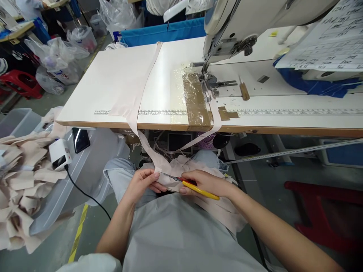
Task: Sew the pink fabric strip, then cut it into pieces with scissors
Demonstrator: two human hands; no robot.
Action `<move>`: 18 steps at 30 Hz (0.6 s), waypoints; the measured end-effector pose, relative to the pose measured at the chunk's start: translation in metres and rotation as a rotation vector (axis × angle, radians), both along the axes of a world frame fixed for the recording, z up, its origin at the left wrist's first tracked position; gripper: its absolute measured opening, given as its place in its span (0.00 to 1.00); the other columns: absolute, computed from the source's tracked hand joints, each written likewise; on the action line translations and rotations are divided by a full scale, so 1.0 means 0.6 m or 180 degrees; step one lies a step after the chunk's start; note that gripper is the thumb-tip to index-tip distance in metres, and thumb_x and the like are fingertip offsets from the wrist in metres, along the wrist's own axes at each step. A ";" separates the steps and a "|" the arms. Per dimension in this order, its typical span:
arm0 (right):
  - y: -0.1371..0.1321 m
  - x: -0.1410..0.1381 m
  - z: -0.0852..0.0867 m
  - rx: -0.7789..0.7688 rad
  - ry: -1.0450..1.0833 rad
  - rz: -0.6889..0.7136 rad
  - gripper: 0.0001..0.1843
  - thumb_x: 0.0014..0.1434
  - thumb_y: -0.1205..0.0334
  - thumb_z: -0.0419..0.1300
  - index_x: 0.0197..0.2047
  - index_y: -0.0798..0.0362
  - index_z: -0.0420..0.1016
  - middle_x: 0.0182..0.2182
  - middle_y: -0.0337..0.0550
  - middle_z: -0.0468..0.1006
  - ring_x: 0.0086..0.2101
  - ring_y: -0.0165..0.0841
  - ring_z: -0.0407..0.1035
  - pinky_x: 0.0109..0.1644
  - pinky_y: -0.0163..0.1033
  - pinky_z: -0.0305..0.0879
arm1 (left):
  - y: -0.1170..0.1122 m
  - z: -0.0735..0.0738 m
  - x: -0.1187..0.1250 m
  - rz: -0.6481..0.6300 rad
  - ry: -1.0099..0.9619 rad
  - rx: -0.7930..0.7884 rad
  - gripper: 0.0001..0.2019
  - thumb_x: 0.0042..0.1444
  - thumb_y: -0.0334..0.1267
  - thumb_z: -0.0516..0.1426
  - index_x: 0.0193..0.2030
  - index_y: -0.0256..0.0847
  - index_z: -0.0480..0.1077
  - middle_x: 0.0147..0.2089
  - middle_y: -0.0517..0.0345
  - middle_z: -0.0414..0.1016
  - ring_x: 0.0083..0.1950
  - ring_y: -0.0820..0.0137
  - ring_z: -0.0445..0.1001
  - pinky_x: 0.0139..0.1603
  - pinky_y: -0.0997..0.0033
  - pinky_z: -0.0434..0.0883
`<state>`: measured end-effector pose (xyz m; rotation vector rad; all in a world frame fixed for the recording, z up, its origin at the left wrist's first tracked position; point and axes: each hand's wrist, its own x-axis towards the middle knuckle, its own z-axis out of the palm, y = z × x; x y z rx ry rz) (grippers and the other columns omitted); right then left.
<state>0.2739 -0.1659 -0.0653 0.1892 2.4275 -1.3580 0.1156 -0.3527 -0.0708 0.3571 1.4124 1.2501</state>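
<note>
In my lap, my right hand [195, 180] is closed on a pair of scissors [202, 190] with a yellow and red handle. The blades point left, their tips close to my left thumb. My left hand [146, 181] pinches the edge of pale pink fabric [161, 164] beside the blade tips. A long pink strip [146, 145] runs from there up over the table edge and along the white tabletop. Another length of strip [217, 117] hangs from the presser foot of the sewing machine [208, 75]. More pink fabric lies bunched over my legs, partly under my hands.
A clear plastic bin [93, 166] at my left bears a phone [81, 139], a white power bank [60, 154] with a cable, and piled pink pieces [25, 181]. An awl [244, 90] lies right of the needle. A red stool [323, 211] stands at the right.
</note>
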 end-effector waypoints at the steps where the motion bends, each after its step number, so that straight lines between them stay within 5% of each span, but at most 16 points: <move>1: 0.000 -0.001 0.001 0.0079 0.0010 0.0011 0.26 0.58 0.38 0.53 0.23 0.51 0.53 0.20 0.33 0.57 0.22 0.28 0.53 0.24 0.33 0.46 | 0.000 0.000 -0.001 -0.0006 -0.0015 -0.0002 0.21 0.50 0.54 0.62 0.36 0.33 0.73 0.26 0.48 0.79 0.32 0.60 0.80 0.31 0.70 0.75; 18: -0.023 -0.004 0.001 0.1087 0.0196 -0.0172 0.27 0.58 0.36 0.53 0.22 0.50 0.57 0.19 0.38 0.64 0.21 0.31 0.57 0.25 0.36 0.43 | -0.005 -0.009 -0.008 0.0027 -0.0059 -0.0017 0.19 0.50 0.51 0.63 0.33 0.33 0.73 0.25 0.48 0.79 0.27 0.63 0.79 0.28 0.72 0.72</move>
